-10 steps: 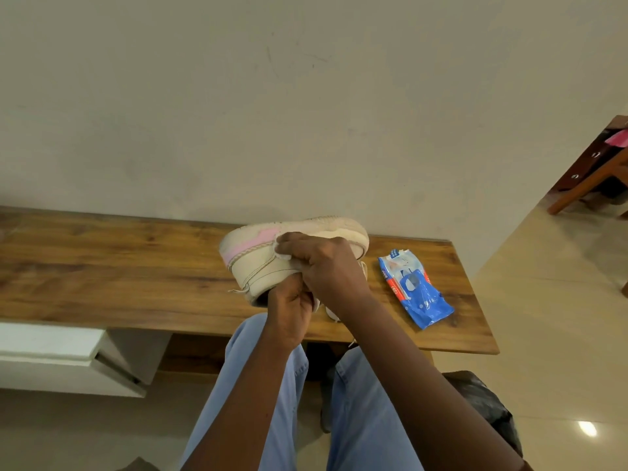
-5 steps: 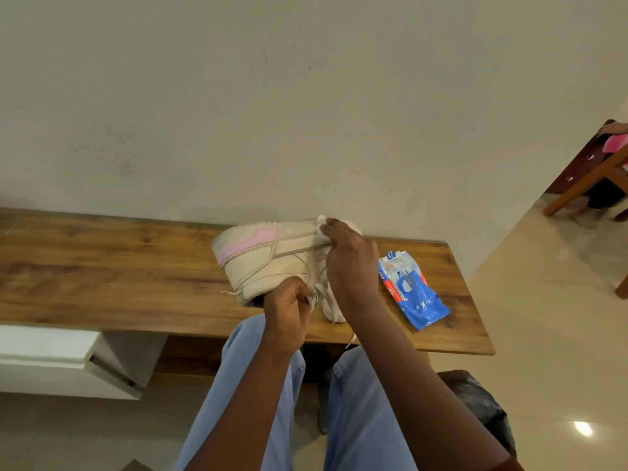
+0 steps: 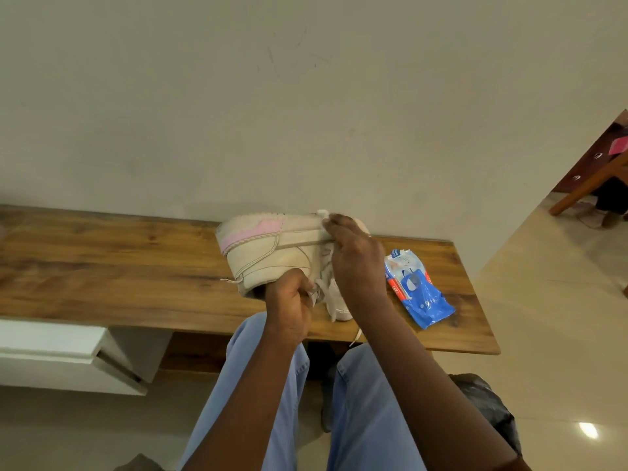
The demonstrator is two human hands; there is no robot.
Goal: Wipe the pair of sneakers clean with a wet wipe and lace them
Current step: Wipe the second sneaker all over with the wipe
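White wet wipe (image 3: 323, 214), pinched in the right hand (image 3: 356, 260), presses on the sneaker (image 3: 268, 253). The left hand (image 3: 289, 307) grips its opening. Wiping seems under way; lacing is not done yet.

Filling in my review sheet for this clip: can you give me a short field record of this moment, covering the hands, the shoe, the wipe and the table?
setting: person seated at a wooden table by a wall
sneaker: white with a pink panel, held on its side, sole away from the person
left hand: grips the sneaker at its opening
right hand: fingers press a wet wipe to the sole edge
wipe pack: blue, lying on the table, untouched
lace: loose end hangs at the table's near edge
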